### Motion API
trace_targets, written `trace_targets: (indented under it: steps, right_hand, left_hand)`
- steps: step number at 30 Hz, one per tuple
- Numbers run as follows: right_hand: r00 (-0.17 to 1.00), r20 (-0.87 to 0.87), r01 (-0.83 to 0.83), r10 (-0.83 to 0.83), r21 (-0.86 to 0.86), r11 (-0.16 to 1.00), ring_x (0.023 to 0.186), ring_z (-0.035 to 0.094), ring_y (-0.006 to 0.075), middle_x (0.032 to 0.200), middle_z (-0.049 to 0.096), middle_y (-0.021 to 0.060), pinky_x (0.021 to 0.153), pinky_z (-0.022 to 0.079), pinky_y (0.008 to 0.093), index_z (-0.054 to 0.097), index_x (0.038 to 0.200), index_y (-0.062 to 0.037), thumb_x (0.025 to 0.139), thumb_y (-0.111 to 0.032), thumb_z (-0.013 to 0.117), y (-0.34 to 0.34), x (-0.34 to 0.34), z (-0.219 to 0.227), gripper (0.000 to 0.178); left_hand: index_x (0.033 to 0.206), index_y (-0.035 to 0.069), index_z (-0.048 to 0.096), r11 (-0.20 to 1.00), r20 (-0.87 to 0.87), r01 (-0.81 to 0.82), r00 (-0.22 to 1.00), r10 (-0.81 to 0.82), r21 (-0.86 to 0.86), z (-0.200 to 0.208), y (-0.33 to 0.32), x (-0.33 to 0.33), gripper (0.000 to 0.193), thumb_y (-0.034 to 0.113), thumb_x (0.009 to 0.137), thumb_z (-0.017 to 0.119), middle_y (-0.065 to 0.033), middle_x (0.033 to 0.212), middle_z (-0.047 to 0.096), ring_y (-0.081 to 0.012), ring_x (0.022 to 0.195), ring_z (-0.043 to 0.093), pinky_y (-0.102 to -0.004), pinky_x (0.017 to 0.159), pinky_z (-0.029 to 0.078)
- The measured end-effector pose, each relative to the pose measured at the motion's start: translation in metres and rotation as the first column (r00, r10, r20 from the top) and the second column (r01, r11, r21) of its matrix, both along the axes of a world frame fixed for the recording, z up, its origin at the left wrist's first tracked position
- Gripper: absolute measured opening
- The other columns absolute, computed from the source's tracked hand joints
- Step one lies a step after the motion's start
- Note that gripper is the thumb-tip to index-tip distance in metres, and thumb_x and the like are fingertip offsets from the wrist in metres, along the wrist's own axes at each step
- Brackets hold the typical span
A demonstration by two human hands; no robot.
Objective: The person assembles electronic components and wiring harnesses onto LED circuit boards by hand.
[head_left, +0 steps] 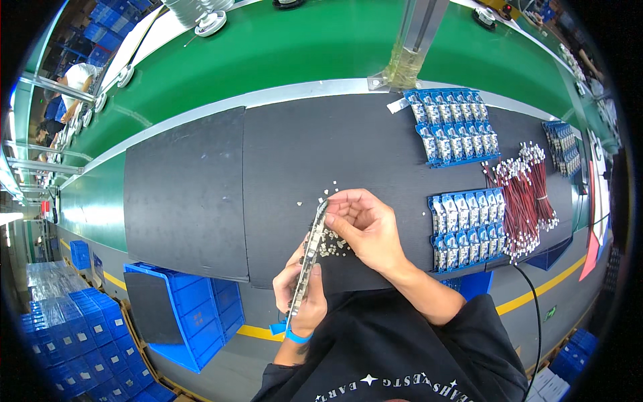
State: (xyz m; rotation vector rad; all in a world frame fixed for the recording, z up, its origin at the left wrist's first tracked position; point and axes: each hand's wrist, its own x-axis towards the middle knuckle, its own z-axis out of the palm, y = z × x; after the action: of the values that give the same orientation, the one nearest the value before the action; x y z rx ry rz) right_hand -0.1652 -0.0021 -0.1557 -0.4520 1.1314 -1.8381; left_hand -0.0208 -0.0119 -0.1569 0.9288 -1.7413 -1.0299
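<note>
A narrow circuit board panel (309, 258) is tilted almost edge-on in front of me, over the black mat. My left hand (303, 298) is closed around its lower part, thumb on the near face; a blue band circles that wrist. At the panel's upper end, my right hand (367, 231) pinches the edge between thumb and fingers. Whether a small part is also between those fingertips is too small to make out. Small whitish pieces (329, 246) lie scattered on the mat beneath and beyond the panel.
Blue board panels (459, 127) lie on the right of the black mat (187, 194), with another set (467, 228) nearer me. Beside them is a heap of red-and-black wires (521, 201) with white connectors. A metal post (414, 40) rises behind. Blue crates (194, 315) stand below left.
</note>
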Motion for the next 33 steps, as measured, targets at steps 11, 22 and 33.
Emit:
trace_targets:
  steps: [11, 22, 33]
  right_hand:
    - [0.999, -0.033, -0.036, 0.038, 0.043, 0.998, 0.077, 0.056, 0.0070, 0.086, 0.058, 0.0051, 0.068, 0.047, 0.0183, 0.053, 0.101, 0.0024, 0.078, 0.004, 0.062, 0.002, -0.006, 0.000, 0.025]
    - [0.995, 0.068, -0.073, 0.076, -0.037, 0.997, 0.081, 0.057, 0.0084, 0.087, 0.058, 0.0058, 0.073, 0.048, 0.0202, 0.050, 0.104, 0.0017, 0.079, 0.004, 0.061, -0.002, -0.005, 0.009, 0.028]
    - [0.992, 0.049, -0.115, 0.117, -0.025, 0.993, 0.080, 0.058, 0.0091, 0.087, 0.059, 0.0062, 0.071, 0.049, 0.0204, 0.048, 0.106, 0.0023, 0.080, 0.003, 0.061, -0.003, -0.009, 0.012, 0.030]
  left_hand:
    - [0.103, -0.003, 0.044, 0.999, 0.020, -0.025, 0.999, 0.025, 0.026, -0.005, 0.000, -0.003, 0.030, -0.001, 0.079, 0.062, -0.0109, 0.092, 0.058, -0.0137, 0.080, 0.056, -0.0251, 0.073, 0.045]
    - [0.103, -0.003, 0.044, 0.998, 0.019, -0.040, 0.999, 0.039, 0.045, -0.005, 0.000, -0.005, 0.029, 0.000, 0.080, 0.061, -0.0109, 0.092, 0.058, -0.0136, 0.081, 0.056, -0.0252, 0.075, 0.044]
    - [0.103, -0.003, 0.044, 1.000, 0.044, -0.030, 0.999, 0.031, -0.003, -0.008, -0.002, -0.002, 0.029, 0.001, 0.080, 0.062, -0.0107, 0.091, 0.058, -0.0137, 0.082, 0.056, -0.0256, 0.075, 0.044]
